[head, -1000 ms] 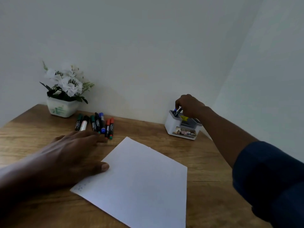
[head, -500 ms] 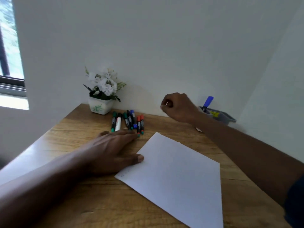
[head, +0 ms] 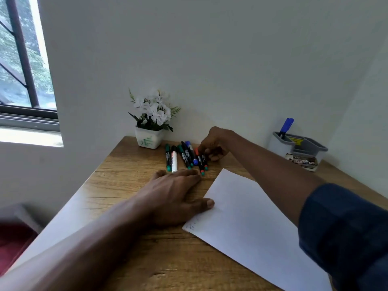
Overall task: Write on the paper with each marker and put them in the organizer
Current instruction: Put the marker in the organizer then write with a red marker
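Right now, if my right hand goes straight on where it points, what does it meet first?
Most likely the red-capped marker at the row's right end; the fingers seem nearly on it.

plain white walls [head: 210, 49] meet in a corner at right. a dark-framed window [head: 23, 59] at upper left lets in daylight, trees [head: 41, 66] beyond. a wooden worktop [head: 126, 185] fills the lower frame; something red [head: 14, 244] lies lower left.

- White pot [head: 149, 140] of white flowers, at the worktop's back edge against the wall.
- Wooden worktop [head: 126, 185] — light, grained.
- Dark-framed window [head: 21, 59], upper left — green foliage outside.
- Something dark red [head: 12, 242], blurred, lower left.
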Motion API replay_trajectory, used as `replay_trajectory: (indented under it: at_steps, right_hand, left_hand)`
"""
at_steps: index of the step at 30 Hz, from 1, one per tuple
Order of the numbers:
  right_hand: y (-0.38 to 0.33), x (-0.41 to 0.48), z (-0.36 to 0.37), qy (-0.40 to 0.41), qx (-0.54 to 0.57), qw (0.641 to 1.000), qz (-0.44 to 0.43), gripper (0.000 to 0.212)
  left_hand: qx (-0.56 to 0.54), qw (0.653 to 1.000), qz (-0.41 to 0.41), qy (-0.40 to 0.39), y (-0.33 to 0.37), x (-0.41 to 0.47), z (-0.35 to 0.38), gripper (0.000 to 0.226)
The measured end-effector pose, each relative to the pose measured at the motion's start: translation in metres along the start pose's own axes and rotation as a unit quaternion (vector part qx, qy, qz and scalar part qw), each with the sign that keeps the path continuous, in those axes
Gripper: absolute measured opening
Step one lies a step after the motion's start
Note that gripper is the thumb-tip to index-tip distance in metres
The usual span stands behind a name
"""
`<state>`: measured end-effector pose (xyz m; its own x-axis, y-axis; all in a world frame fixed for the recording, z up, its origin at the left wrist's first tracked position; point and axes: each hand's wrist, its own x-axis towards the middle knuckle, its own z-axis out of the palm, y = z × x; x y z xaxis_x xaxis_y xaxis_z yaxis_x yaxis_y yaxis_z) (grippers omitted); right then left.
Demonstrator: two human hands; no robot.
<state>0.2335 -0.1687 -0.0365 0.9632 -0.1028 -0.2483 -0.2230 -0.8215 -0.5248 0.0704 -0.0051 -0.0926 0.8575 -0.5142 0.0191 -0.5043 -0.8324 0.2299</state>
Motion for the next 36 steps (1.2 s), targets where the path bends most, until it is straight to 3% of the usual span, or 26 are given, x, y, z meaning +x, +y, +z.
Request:
replay_trajectory:
  at_steps: [3,5,8,10,15,18,21,29,36]
  right_hand:
    - [-0.001,0.004,0.008,0.028,0.025,0.999,-0.014,0.025]
    - [-0.001,0.002,0.004,0.092,0.047,0.993,-0.055,0.025]
    - [0.000,-0.022,-0.020,0.183,0.082,0.968,-0.148,0.020]
    - [0.005,-0.052,-0.036,0.214,0.067,0.946,-0.234,0.019]
    - [0.054,-0.133,-0.033,0.155,-0.064,0.917,-0.361,0.026]
    - [0.090,-0.169,-0.010,0.117,-0.077,0.904,-0.404,0.028]
    - [0.112,-0.179,0.014,0.150,-0.063,0.870,-0.465,0.020]
    - [0.123,-0.163,0.030,0.243,-0.055,0.851,-0.462,0.040]
    - [0.131,-0.161,0.029,0.216,-0.039,0.891,-0.398,0.037]
  left_hand:
    - [-0.002,1.000,0.008,0.016,-0.001,-0.002,0.001,0.081]
    - [0.001,1.000,0.010,0.020,-0.001,-0.003,0.001,0.081]
    - [-0.011,0.999,0.008,0.050,0.000,-0.005,-0.002,0.078]
    - [-0.040,0.993,0.001,0.113,0.000,-0.008,-0.004,0.074]
    - [-0.119,0.941,0.062,0.310,-0.006,-0.007,0.000,0.071]
    - [-0.114,0.921,0.120,0.352,0.003,-0.009,-0.001,0.055]
    - [-0.080,0.912,0.164,0.368,0.010,-0.013,-0.001,0.026]
    - [-0.097,0.899,0.163,0.394,0.011,-0.007,-0.002,0.022]
    - [-0.133,0.917,0.052,0.372,-0.004,-0.010,-0.002,0.020]
